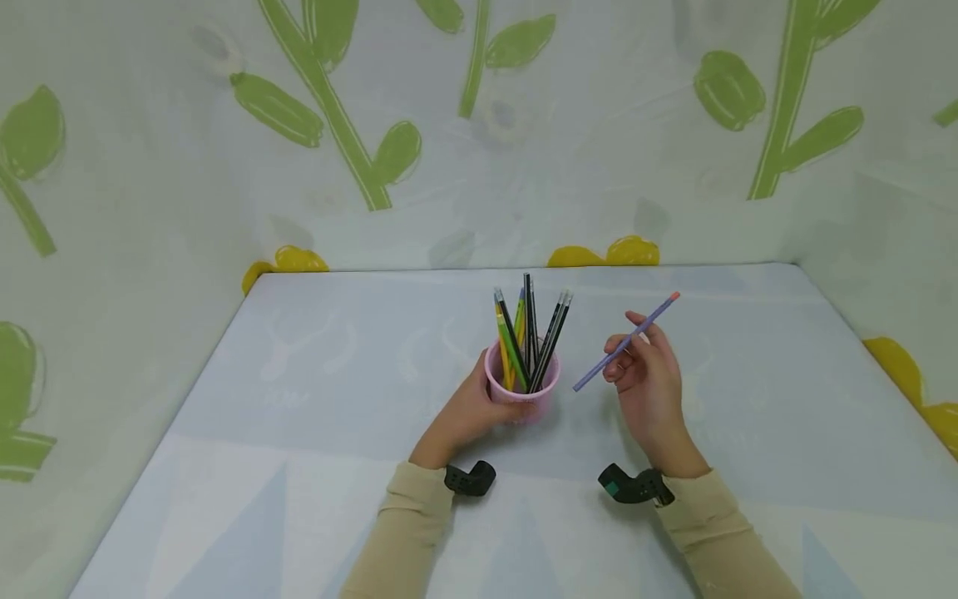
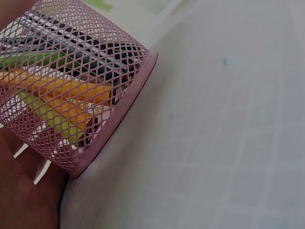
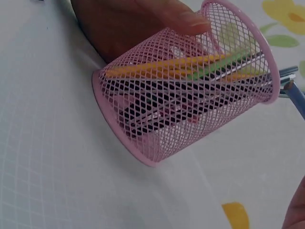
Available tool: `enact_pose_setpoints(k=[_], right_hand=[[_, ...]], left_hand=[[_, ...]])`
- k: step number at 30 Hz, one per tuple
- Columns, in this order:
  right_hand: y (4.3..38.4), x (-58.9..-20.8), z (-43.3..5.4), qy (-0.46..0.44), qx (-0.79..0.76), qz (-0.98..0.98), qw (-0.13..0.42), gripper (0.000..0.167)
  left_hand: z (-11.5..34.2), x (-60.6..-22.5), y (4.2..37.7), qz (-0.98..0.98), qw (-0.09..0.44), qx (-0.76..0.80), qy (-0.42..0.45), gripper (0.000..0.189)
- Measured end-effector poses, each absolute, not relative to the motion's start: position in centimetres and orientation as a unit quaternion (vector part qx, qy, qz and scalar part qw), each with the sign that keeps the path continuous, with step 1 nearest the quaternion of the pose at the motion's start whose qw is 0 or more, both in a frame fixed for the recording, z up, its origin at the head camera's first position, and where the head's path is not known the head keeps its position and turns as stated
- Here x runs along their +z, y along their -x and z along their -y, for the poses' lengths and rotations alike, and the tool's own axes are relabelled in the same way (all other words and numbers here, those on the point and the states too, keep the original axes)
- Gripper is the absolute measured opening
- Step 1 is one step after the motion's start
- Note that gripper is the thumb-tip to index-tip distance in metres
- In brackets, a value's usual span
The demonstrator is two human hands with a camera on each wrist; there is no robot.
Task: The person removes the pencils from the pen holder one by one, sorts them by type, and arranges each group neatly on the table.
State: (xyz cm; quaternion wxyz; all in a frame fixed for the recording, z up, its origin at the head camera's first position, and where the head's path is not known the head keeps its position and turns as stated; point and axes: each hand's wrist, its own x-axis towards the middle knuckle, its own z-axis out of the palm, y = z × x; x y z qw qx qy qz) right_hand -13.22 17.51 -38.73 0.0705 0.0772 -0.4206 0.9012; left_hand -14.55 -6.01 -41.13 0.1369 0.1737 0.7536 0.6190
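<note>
A pink mesh pencil cup [image 1: 542, 406] stands on the table, gripped from its left side by my left hand [image 1: 466, 413], with the thumb across the front. Several black, yellow and green pencils [image 1: 554, 337] lean inside it. To the right of the cup, my right hand [image 1: 653, 391] pinches a purple pencil [image 1: 615, 353] in the air. Its coral end points up and right; the other end slants down toward the cup. In the right wrist view, part of this pencil [image 3: 298, 99] shows near the cup's rim [image 3: 272, 62]. The left wrist view shows the cup's base [image 2: 119, 112] at the tabletop.
A pale cloth with blue triangles covers the table [image 1: 299, 499]. Behind it and at both sides hang white cloth walls [image 1: 584, 166] with green leaves and yellow shapes. Dark wrist-worn cameras [image 1: 470, 479] sit at both sleeve cuffs.
</note>
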Motion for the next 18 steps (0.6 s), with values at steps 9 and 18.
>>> enact_pose_setpoints(k=[9,18], right_hand=[[13.6,-40.1,-18.7,-0.031,0.854,0.518,-0.008,0.037],[13.7,-41.1,-19.4,0.037,0.742,0.666,-0.070,0.043]], left_hand=[[5.6,-42.6,15.1,-0.758,0.125,0.613,-0.182,0.090],[5.5,-42.3,14.9,-0.763,0.125,0.609,-0.179,0.092]])
